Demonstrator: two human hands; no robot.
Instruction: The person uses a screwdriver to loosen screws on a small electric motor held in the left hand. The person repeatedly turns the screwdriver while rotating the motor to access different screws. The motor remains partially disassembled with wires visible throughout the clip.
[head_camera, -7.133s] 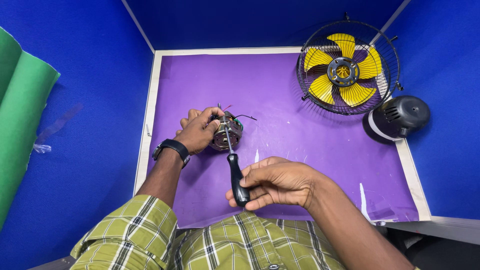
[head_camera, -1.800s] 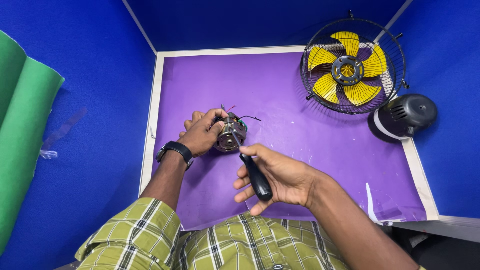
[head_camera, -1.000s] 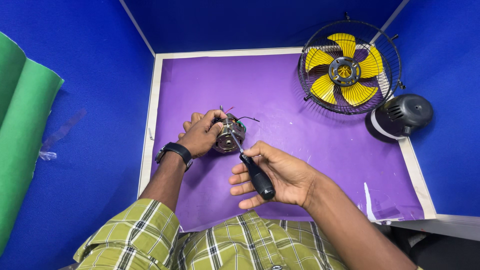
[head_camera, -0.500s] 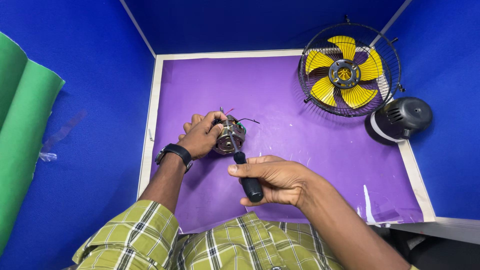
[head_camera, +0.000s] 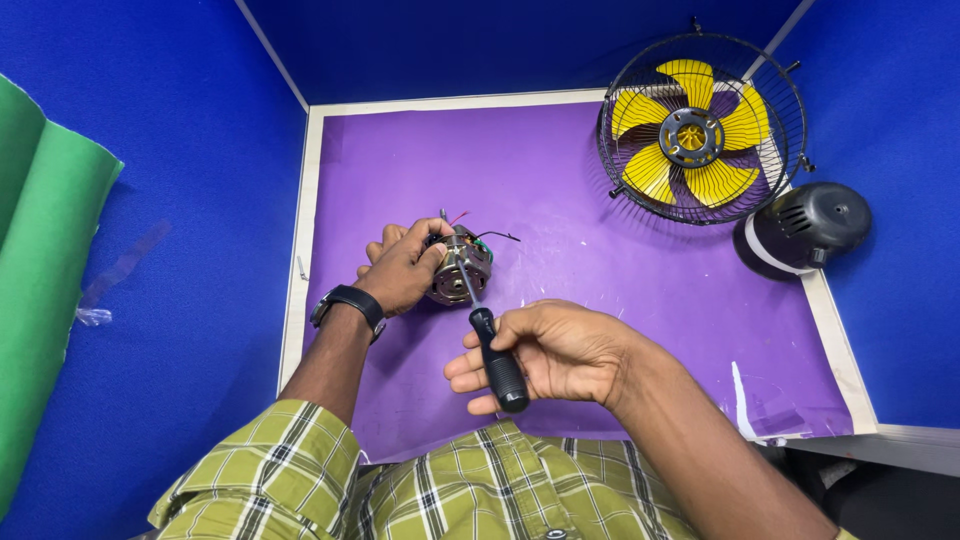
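Blue partition walls close in a purple mat laid on a light-edged table, and the work sits left of centre in the frame. The left hand, a black watch on its wrist, is cupped around a small electric motor, fingers wrapped over its left side to steady it on the mat; thin red and black leads stick out from its top. The right hand, at lower centre, is closed in a fist on the black handle of a screwdriver, whose thin shaft slants up and left so the tip meets the face of the motor. By the look of it, a screw on the motor housing is being worked; the next move calls for keeping the tip seated and the motor from twisting as the handle turns. The motor lies just above and left of the right hand, near but not touching it. A caged fan with yellow blades and a black motor cover sit well apart at upper right.
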